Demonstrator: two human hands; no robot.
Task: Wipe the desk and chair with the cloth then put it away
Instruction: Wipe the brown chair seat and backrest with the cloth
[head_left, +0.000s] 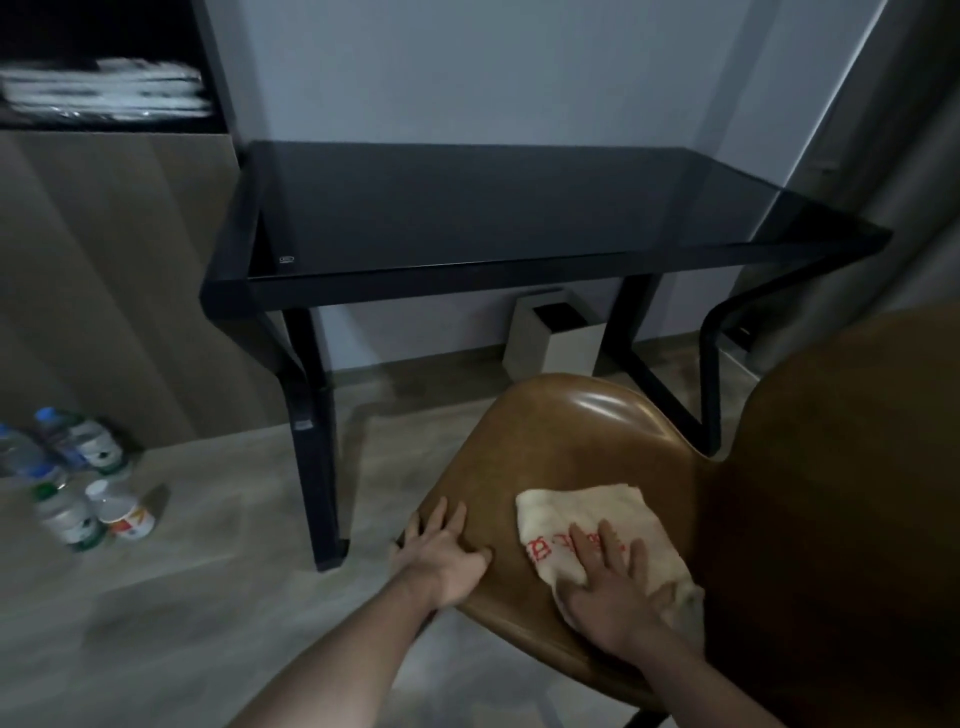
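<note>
We open on the desk (467, 208), the biggest thing in view: a dark, glossy, glass-like rectangular top on black angular legs, set against a pale wall. Beside it on the left, a wood-grain cabinet front (104, 286) rises flat and matte, and the floor (182, 597) shows pale planks. Down at the right comes the chair (561, 447), a smooth brown leather-look shell with a rounded seat that catches a bright shine near its far edge, its curved back filling the right side. Under the desk we spot a pale box-shaped bin (558, 335) with a dark square opening. At the left, a blurred cluster of plastic bottles (67, 467) stands on the floor.

Now the cloth (587, 525): cream, soft and rumpled, with red printed marks, lying flat on the chair seat toward its right side. The right hand (613, 587) presses down on it, palm flat, fingers (610, 545) straight and spread over the cloth's near half, with fabric reaching out beyond the fingertips and bunching past the thumb side. The left hand (447, 556) rests on the seat's left edge, fingers straight and together on the bare leather, holding nothing, just apart from the cloth's left border.
</note>
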